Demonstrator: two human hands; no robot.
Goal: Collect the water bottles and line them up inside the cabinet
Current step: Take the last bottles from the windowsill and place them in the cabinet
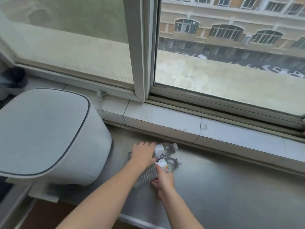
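Two clear plastic water bottles with white labels lie on their sides on a grey ledge (231,187) below the window, caps pointing right. My left hand (143,153) lies over the far bottle (165,149), fingers curled on its body. My right hand (162,179) grips the near bottle (170,163) around its ribbed lower half. The two bottles lie close together, nearly parallel. No cabinet is in view.
A large white cushioned seat back (47,134) with dark piping stands just left of the bottles. A white tiled sill (165,119) and sliding window frame (140,63) run behind them. A dark round object (14,77) sits at far left. The ledge extends to the right.
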